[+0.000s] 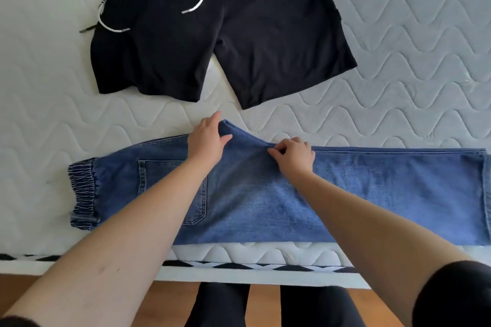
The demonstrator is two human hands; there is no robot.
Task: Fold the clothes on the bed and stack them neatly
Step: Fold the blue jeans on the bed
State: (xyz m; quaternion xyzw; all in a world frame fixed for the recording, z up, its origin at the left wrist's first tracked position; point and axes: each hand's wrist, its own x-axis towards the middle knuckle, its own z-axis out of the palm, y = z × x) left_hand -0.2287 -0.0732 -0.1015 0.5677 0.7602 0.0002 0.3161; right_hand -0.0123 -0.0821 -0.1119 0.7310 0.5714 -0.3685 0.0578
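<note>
Gripping the jeans (345,194) at their far edge, left hand (208,138) and right hand (295,155) pinch denim; black shorts (220,34) lie beyond on the bed (398,48).

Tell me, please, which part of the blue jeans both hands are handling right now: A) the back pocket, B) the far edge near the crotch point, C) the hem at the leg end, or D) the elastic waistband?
B: the left hand and the right hand both pinch the far edge of the blue jeans by the raised crotch point, away from the waistband and hem.
</note>
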